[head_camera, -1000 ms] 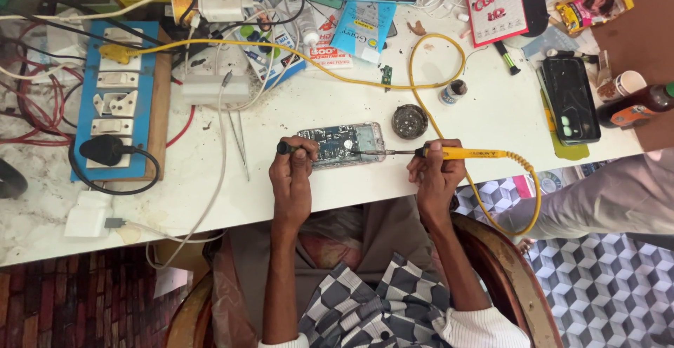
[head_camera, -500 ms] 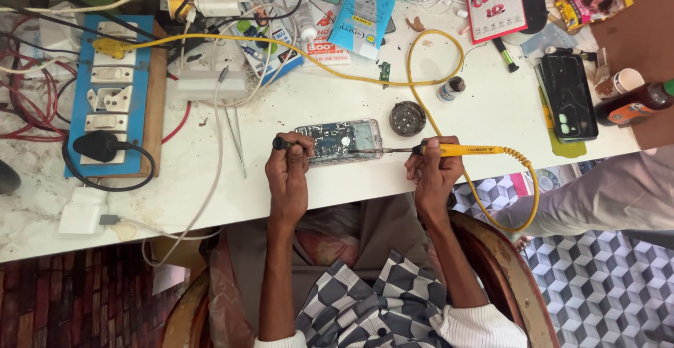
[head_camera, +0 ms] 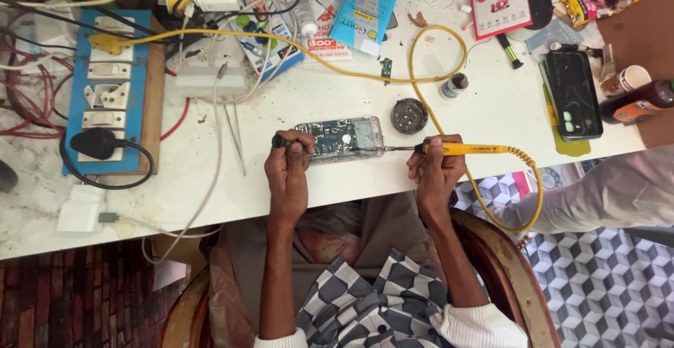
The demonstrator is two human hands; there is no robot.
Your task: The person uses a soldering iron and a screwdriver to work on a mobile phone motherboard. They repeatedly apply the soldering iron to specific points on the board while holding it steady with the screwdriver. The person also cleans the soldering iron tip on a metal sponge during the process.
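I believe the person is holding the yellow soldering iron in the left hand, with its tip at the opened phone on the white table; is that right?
Not quite: in the head view the yellow soldering iron is in the right hand, not the left. The left hand holds a small dark-handled tool at the other end of the opened phone. The iron's tip does reach the phone on the white table.

Head view, straight down, near workbench (head_camera: 210,179)

White bench (head_camera: 491,109) bears opened phone (head_camera: 340,138), perhaps solder tin (head_camera: 409,115).
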